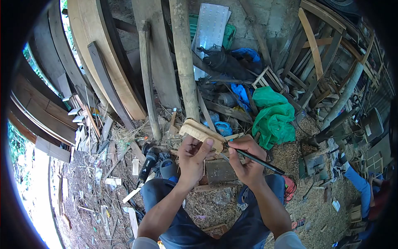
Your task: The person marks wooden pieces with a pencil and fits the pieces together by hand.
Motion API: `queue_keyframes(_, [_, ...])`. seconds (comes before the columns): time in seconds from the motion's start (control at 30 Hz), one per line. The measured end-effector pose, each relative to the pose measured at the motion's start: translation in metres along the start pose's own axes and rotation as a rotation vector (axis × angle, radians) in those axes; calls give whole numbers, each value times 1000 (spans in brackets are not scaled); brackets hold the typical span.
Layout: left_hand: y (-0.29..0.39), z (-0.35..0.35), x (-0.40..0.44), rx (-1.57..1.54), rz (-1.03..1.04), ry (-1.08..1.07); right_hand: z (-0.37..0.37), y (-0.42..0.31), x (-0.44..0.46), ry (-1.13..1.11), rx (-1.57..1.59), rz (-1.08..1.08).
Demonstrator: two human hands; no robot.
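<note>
My left hand (193, 159) grips a pale carved wooden block (203, 132) with a rounded, stepped edge, its thumb pressed on the face. The block is held up above my lap, tilted down to the right. At the block's right end is my right hand (248, 159), fingers closed round a slim black pen-like tool (265, 164) whose back end points down to the right. The tool's working tip is too small to make out, and I cannot tell whether it touches the wood. Below the hands lies a flat dark wooden board (222, 171).
An angle grinder (148, 164) lies by my left knee. Long planks (103, 54) and a pole (182, 58) lean at the back. A green plastic sheet (273, 116) sits among scrap wood. At the right edge, another person's blue-clad leg (358, 184) shows. Shavings cover the ground.
</note>
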State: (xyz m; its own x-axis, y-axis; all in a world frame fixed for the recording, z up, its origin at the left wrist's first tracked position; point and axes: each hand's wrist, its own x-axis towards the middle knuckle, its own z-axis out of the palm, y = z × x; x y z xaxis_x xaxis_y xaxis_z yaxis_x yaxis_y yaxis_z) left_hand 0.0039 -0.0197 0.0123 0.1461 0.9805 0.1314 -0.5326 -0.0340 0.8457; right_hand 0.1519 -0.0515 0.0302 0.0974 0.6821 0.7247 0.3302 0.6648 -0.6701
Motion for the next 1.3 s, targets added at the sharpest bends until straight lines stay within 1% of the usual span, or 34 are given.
queue_keyframes(0.6, [1, 0, 0, 12, 17, -13, 1, -1, -1, -8, -46, 31])
queue_keyframes(0.7, [-1, -2, 0, 7, 27, -21, 3, 3, -2, 4, -14, 5])
queue_keyframes(0.8, [-1, -1, 0, 8, 12, -17, 1, -3, 0, -12, -60, 53])
queue_keyframes(1.3, [1, 2, 0, 18, 18, -25, 0, -6, -1, -12, -87, 71])
